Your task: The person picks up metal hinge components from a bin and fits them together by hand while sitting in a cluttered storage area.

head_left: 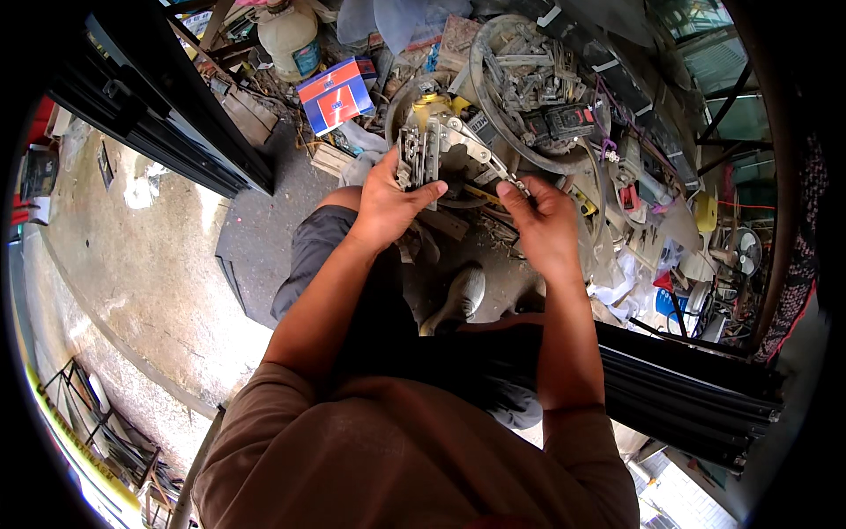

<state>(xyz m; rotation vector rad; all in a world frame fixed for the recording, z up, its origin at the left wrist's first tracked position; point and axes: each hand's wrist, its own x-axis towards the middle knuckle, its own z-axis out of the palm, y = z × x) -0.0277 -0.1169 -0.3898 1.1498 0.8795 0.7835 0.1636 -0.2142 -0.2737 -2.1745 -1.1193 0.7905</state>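
My left hand is closed around a bunch of flat metal hinge strips, its thumb pointing right across their lower end. A jointed metal hinge arm slants from the top of the bunch down to my right hand. The fingers of that hand pinch the arm's lower end; whether the arm is fixed to the bunch, I cannot tell. Behind the hinges is a round basin with a yellow object in it, partly covered by my hands and the metal.
A larger basin heaped with metal fittings stands at the far right. An orange and blue box and a whitish bucket lie beyond my left hand. Long black metal profiles lean at left; more profiles lie at right.
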